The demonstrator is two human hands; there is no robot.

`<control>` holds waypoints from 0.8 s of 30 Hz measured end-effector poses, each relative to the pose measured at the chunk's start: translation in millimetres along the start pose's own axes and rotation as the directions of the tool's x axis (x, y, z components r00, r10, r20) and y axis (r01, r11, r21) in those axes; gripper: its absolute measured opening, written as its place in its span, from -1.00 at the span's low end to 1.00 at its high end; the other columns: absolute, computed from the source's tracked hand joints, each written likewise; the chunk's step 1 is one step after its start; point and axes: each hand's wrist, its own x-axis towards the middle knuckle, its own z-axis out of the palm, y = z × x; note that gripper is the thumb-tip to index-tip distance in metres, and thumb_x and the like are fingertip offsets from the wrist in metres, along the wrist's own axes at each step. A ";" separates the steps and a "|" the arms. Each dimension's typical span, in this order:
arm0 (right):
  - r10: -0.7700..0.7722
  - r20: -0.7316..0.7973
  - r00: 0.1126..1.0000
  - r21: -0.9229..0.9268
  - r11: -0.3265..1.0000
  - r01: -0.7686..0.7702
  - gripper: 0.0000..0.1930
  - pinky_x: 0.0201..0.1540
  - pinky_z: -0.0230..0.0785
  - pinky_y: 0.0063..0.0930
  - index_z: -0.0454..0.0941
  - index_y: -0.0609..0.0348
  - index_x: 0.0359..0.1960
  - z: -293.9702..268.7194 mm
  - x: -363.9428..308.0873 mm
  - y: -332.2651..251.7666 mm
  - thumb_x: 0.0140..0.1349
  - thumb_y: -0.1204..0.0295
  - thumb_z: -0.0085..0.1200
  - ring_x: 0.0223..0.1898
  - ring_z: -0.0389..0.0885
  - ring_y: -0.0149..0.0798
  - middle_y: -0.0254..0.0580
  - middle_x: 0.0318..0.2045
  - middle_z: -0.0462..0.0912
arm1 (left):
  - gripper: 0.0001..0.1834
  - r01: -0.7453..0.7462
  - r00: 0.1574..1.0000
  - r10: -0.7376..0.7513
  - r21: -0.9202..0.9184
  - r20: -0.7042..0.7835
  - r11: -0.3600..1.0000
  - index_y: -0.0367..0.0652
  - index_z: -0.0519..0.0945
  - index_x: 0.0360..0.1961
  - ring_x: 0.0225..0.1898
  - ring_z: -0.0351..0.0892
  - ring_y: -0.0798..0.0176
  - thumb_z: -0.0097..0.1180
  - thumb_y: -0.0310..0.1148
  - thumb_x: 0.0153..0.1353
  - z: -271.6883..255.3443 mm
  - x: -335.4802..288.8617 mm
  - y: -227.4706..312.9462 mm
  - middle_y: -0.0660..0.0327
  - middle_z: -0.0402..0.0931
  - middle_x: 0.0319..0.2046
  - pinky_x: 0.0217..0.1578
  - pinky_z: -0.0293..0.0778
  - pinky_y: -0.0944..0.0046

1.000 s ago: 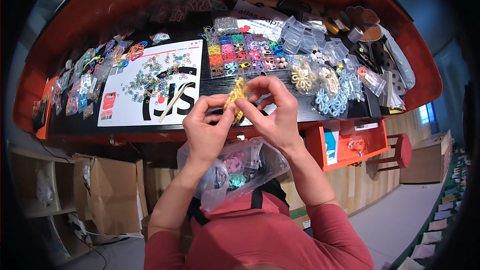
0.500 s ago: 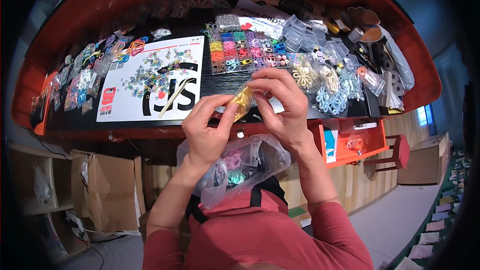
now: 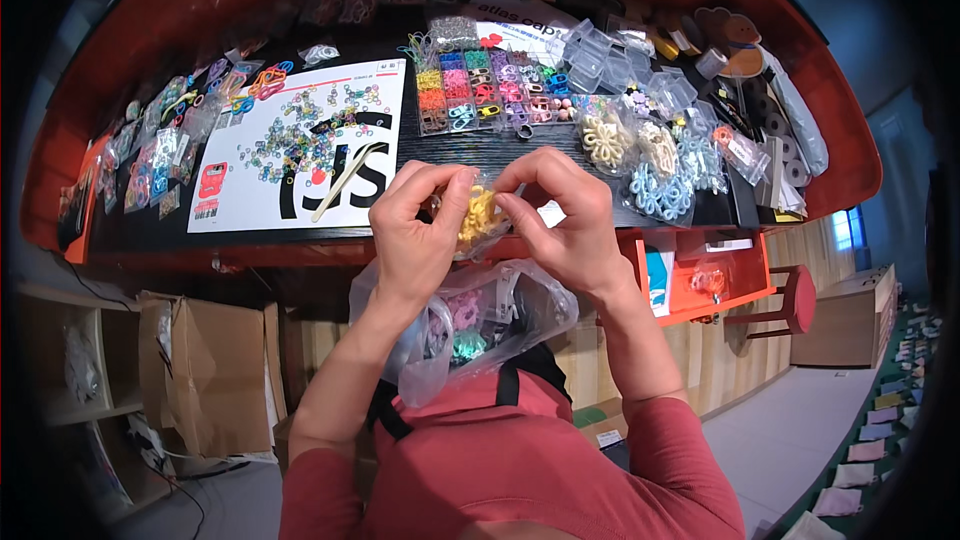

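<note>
Between my hands is a small clear plastic bag of yellow pieces (image 3: 478, 217), held up over the table's front edge. My left hand (image 3: 413, 225) pinches the bag's left side between thumb and fingers. With thumb and forefinger, my right hand (image 3: 565, 215) grips its upper right side. What the yellow pieces are is too small to tell. Below, a larger translucent plastic bag (image 3: 540, 305) lies open at my lap, with pink-purple and green packets inside. Beyond my hands stands a clear compartment box (image 3: 500, 90) filled with small coloured clips.
At the left, a white sheet (image 3: 225, 205) carries scattered coloured rings and a pale stick (image 3: 345, 183). Bagged cream and blue flower-like loops (image 3: 662, 195) lie at the right. Clear empty boxes (image 3: 600, 60) sit behind. An orange drawer (image 3: 715, 305) stands open below the table.
The small bag has turned more upright and lower, so its yellow pieces show more. My right hand has come down slightly, and both hands still grip the bag.
</note>
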 end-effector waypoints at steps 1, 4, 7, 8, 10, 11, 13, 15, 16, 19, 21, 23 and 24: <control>0.002 0.000 1.000 -0.001 1.000 -0.002 -0.82 -0.42 0.47 -0.49 0.56 0.30 -0.28 0.2 -0.8 -1.5 0.07 0.69 0.22 -0.42 0.62 -0.30 -0.15 -0.36 0.57 | -0.87 0.001 1.000 -0.001 -0.002 0.001 1.000 -0.31 0.70 -0.23 -0.34 0.51 0.47 0.19 -0.46 0.32 1.9 1.0 -0.9 0.26 0.59 -0.37 -0.30 0.41 0.43; 0.106 -0.037 0.994 0.075 0.992 -0.103 -0.85 -0.39 0.50 -0.50 0.55 0.31 -0.30 0.4 -2.7 -3.5 0.10 0.68 0.22 -0.41 0.64 -0.31 -0.15 -0.37 0.58 | -0.88 -0.001 1.000 0.000 -0.046 -0.023 0.999 -0.31 0.70 -0.27 -0.37 0.49 0.47 0.20 -0.47 0.31 5.5 3.4 -3.4 0.25 0.59 -0.38 -0.34 0.39 0.44; 0.168 -0.001 0.986 0.116 0.979 -0.167 -0.86 -0.36 0.52 -0.52 0.55 0.32 -0.30 -3.9 -3.9 -0.5 0.12 0.66 0.23 -0.39 0.66 -0.33 -0.16 -0.38 0.58 | -0.88 -0.009 1.000 0.009 0.002 -0.015 1.000 -0.32 0.70 -0.28 -0.38 0.50 0.47 0.21 -0.47 0.30 5.5 3.6 -1.3 0.24 0.59 -0.39 -0.36 0.40 0.44; 0.102 0.022 0.995 0.060 0.993 -0.103 -0.87 -0.34 0.52 -0.53 0.55 0.32 -0.30 -6.8 -3.8 2.0 0.13 0.65 0.23 -0.39 0.65 -0.35 -0.17 -0.39 0.58 | -0.88 -0.007 1.000 0.007 0.002 -0.017 1.000 -0.32 0.70 -0.28 -0.39 0.51 0.46 0.22 -0.47 0.30 7.2 3.3 0.0 0.24 0.60 -0.40 -0.36 0.41 0.43; 0.036 0.049 0.998 0.004 0.999 -0.037 -0.87 -0.33 0.51 -0.54 0.56 0.32 -0.30 -7.2 -6.3 5.8 0.14 0.63 0.24 -0.40 0.64 -0.38 -0.17 -0.39 0.58 | -0.88 -0.006 1.000 0.006 0.002 -0.018 1.000 -0.32 0.70 -0.29 -0.40 0.52 0.45 0.22 -0.47 0.29 10.4 2.6 1.8 0.23 0.60 -0.41 -0.37 0.42 0.43; 0.106 0.014 0.994 0.089 0.990 -0.107 -0.87 -0.33 0.49 -0.56 0.56 0.32 -0.30 -6.0 -9.0 8.0 0.14 0.62 0.25 -0.41 0.61 -0.42 -0.20 -0.39 0.58 | -0.90 -0.056 0.998 0.057 0.025 -0.039 0.998 -0.31 0.70 -0.29 -0.41 0.52 0.44 0.23 -0.48 0.28 11.9 1.9 2.5 0.22 0.60 -0.41 -0.38 0.42 0.42; 0.178 -0.013 0.984 0.177 0.969 -0.173 -0.87 -0.34 0.46 -0.59 0.57 0.32 -0.30 -6.2 -9.6 7.0 0.14 0.60 0.25 -0.42 0.59 -0.46 -0.23 -0.39 0.58 | -0.92 -0.103 0.992 0.106 0.051 -0.061 0.993 -0.30 0.70 -0.29 -0.42 0.53 0.42 0.24 -0.49 0.26 12.2 1.8 2.1 0.21 0.61 -0.42 -0.39 0.42 0.42; 0.330 0.049 0.943 0.216 0.918 -0.332 -0.88 -0.35 0.42 -0.64 0.58 0.32 -0.32 -8.6 -5.9 0.2 0.14 0.57 0.26 -0.42 0.53 -0.52 -0.31 -0.41 0.58 | -0.94 -0.231 0.966 0.243 0.129 -0.093 0.964 -0.28 0.71 -0.29 -0.43 0.54 0.38 0.27 -0.53 0.22 9.9 2.6 -0.2 0.20 0.61 -0.40 -0.40 0.42 0.40; 0.331 0.048 0.942 0.215 0.918 -0.334 -0.88 -0.35 0.42 -0.64 0.58 0.32 -0.32 -9.5 -5.5 -0.6 0.14 0.57 0.26 -0.42 0.53 -0.52 -0.31 -0.41 0.58 | -0.94 -0.231 0.966 0.243 0.127 -0.091 0.965 -0.28 0.71 -0.29 -0.43 0.54 0.38 0.27 -0.53 0.22 9.9 2.7 0.2 0.20 0.61 -0.40 -0.40 0.42 0.40; 0.340 0.058 0.939 0.198 0.918 -0.345 -0.90 -0.36 0.39 -0.66 0.60 0.31 -0.35 -10.7 -4.4 -0.3 0.14 0.55 0.26 -0.42 0.50 -0.57 -0.37 -0.43 0.58 | -0.93 -0.260 0.962 0.268 0.131 -0.048 0.957 -0.27 0.71 -0.28 -0.42 0.54 0.37 0.28 -0.55 0.20 9.1 3.5 2.2 0.19 0.62 -0.39 -0.40 0.42 0.40; 0.352 0.077 0.933 0.263 0.896 -0.359 -0.93 -0.40 0.35 -0.66 0.61 0.29 -0.37 -10.6 -4.0 1.4 0.15 0.55 0.24 -0.43 0.47 -0.61 -0.38 -0.44 0.59 | -0.92 -0.271 0.961 0.275 0.101 -0.022 0.957 -0.26 0.71 -0.28 -0.41 0.54 0.38 0.29 -0.54 0.19 8.7 4.9 2.2 0.21 0.62 -0.39 -0.40 0.42 0.41; 0.348 0.054 0.936 0.242 0.905 -0.350 -0.94 -0.44 0.31 -0.67 0.62 0.29 -0.37 -10.1 -4.5 4.9 0.16 0.55 0.22 -0.46 0.46 -0.64 -0.40 -0.46 0.59 | -0.93 -0.246 0.969 0.248 0.080 -0.018 0.966 -0.25 0.71 -0.30 -0.42 0.57 0.34 0.30 -0.52 0.17 8.4 5.0 3.9 0.19 0.61 -0.40 -0.42 0.45 0.37; 0.342 0.031 0.939 0.220 0.914 -0.340 -0.95 -0.48 0.27 -0.68 0.62 0.28 -0.37 -10.0 -4.9 5.8 0.16 0.55 0.21 -0.49 0.44 -0.66 -0.42 -0.48 0.59 | -0.93 -0.221 0.975 0.222 0.058 -0.015 0.973 -0.25 0.70 -0.32 -0.43 0.60 0.30 0.32 -0.51 0.15 8.4 4.9 4.6 0.18 0.61 -0.42 -0.43 0.48 0.34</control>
